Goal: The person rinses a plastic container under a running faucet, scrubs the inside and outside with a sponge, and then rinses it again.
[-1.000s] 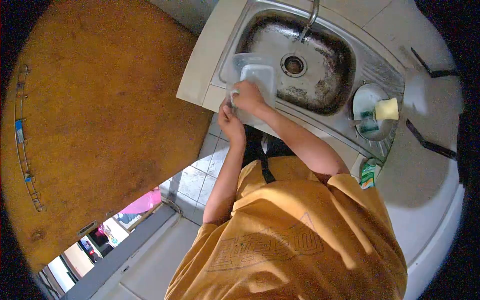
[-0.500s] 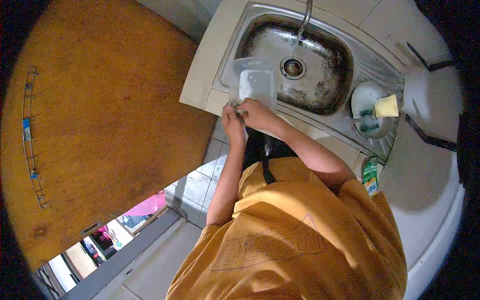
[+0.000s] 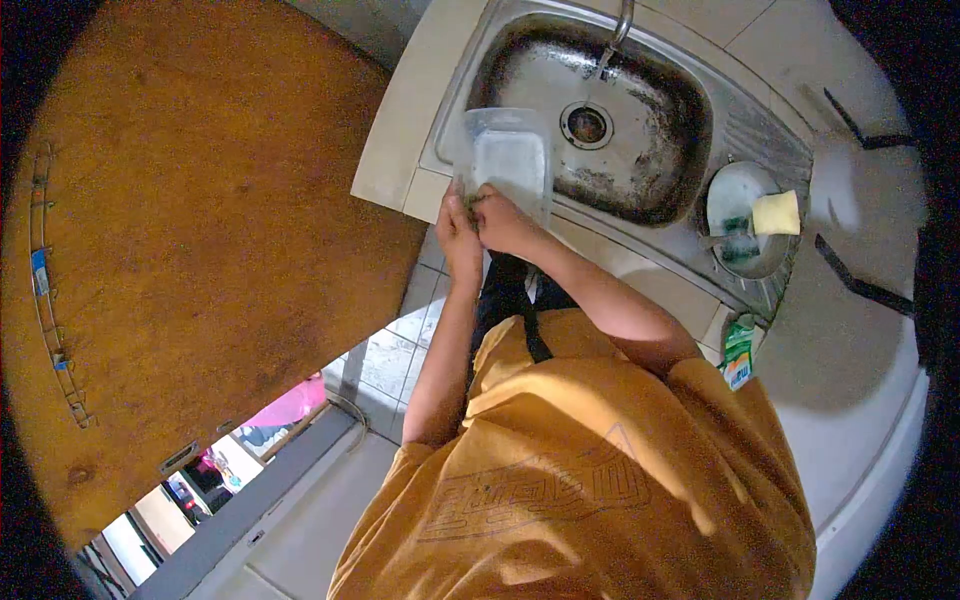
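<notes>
A clear, rectangular plastic container (image 3: 512, 152) is tilted over the near left edge of the sink. My left hand (image 3: 458, 232) is closed at its near left corner. My right hand (image 3: 503, 218) sits right beside it, fingers curled in against the container's near side. Between the two hands shows a small greyish-green bit that I cannot make out. The fingertips of both hands are partly hidden. Beyond the container lies the stained steel sink basin (image 3: 640, 175), with its round drain (image 3: 586, 124).
A curved faucet (image 3: 622, 30) hangs over the basin. On the drainboard a whitish bowl (image 3: 725, 190) holds a yellow sponge (image 3: 776, 214) and dark green pieces. A green-and-white packet (image 3: 738, 352) stands by the counter's right end. A brown door (image 3: 220, 220) with a wire hook rack (image 3: 42, 285) is at left.
Both hands and the container have shifted slightly left, and the container's angle has changed a little. The view has also moved slightly. The bowl and sponge stay in place.
</notes>
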Demonstrator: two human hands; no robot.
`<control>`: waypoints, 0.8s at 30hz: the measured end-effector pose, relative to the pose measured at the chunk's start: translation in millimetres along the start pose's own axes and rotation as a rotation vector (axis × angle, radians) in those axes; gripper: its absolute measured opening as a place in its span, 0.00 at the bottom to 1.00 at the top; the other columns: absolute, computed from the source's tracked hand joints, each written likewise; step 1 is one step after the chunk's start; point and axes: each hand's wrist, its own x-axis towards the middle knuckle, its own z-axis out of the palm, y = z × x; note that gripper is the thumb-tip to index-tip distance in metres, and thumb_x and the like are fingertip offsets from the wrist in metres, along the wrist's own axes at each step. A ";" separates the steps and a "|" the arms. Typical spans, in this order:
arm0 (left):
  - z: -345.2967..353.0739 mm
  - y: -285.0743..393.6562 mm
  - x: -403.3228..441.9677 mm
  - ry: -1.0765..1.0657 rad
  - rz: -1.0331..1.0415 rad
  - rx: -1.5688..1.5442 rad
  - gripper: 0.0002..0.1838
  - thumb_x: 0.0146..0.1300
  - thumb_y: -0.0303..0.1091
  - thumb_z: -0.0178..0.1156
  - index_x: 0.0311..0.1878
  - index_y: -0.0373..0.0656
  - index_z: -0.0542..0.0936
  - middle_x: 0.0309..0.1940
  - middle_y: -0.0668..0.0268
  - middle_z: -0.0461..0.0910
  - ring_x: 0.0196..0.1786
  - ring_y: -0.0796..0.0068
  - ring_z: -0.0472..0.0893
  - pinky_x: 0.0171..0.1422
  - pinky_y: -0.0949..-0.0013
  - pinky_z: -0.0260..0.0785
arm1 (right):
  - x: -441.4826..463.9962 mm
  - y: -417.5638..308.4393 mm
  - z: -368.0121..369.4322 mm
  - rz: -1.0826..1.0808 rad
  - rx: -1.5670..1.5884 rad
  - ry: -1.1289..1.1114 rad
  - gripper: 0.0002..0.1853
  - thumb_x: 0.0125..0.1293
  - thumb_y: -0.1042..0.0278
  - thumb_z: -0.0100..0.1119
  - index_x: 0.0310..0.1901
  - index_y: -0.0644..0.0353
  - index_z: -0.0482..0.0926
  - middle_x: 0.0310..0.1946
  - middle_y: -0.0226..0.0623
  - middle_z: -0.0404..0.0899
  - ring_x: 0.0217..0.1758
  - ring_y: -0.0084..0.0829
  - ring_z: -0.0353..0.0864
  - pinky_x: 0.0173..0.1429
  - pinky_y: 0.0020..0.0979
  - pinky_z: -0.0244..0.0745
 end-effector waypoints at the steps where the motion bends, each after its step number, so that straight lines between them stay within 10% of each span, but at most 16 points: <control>1: 0.1 -1.6 3.6 0.008 0.003 -0.005 0.23 0.73 0.40 0.39 0.61 0.31 0.68 0.56 0.54 0.73 0.57 0.69 0.72 0.62 0.69 0.62 | 9.6 2.7 4.2 0.088 -0.008 0.061 0.09 0.53 0.73 0.52 0.30 0.70 0.79 0.38 0.55 0.76 0.44 0.50 0.75 0.49 0.41 0.71; 5: 1.4 -12.0 13.8 0.018 -0.045 0.035 0.23 0.74 0.39 0.39 0.61 0.30 0.67 0.57 0.54 0.72 0.59 0.67 0.71 0.63 0.67 0.61 | 21.5 0.4 -14.5 0.090 -0.094 -0.024 0.13 0.51 0.67 0.55 0.29 0.72 0.78 0.44 0.58 0.75 0.44 0.57 0.76 0.47 0.44 0.73; 7: 3.1 -36.9 20.3 0.044 -0.018 0.017 0.23 0.74 0.40 0.38 0.61 0.30 0.67 0.57 0.54 0.72 0.59 0.66 0.71 0.64 0.67 0.61 | 15.5 -4.2 -31.4 0.308 0.247 -0.207 0.10 0.51 0.70 0.55 0.28 0.70 0.79 0.23 0.58 0.77 0.43 0.48 0.76 0.45 0.40 0.72; 11: 18.3 -31.0 22.5 0.078 0.043 0.087 0.24 0.74 0.40 0.38 0.61 0.30 0.67 0.57 0.53 0.72 0.60 0.65 0.70 0.64 0.66 0.60 | 13.1 -6.7 -48.3 0.169 0.196 -0.277 0.09 0.51 0.70 0.54 0.28 0.69 0.79 0.27 0.56 0.78 0.40 0.49 0.77 0.43 0.40 0.71; 13: 25.3 -33.5 21.8 0.083 0.043 0.052 0.24 0.74 0.41 0.37 0.61 0.30 0.67 0.57 0.53 0.72 0.60 0.64 0.70 0.64 0.66 0.60 | 16.7 9.2 -45.0 -0.248 -0.027 -0.140 0.11 0.49 0.67 0.57 0.30 0.68 0.80 0.32 0.54 0.80 0.35 0.50 0.80 0.41 0.42 0.73; 24: 37.8 0.5 5.3 0.125 0.052 0.106 0.22 0.73 0.40 0.39 0.59 0.32 0.70 0.53 0.55 0.75 0.54 0.67 0.74 0.60 0.66 0.64 | 10.6 -21.6 -76.0 -0.009 -0.193 -0.577 0.13 0.54 0.68 0.55 0.33 0.72 0.78 0.36 0.58 0.78 0.42 0.53 0.78 0.46 0.45 0.71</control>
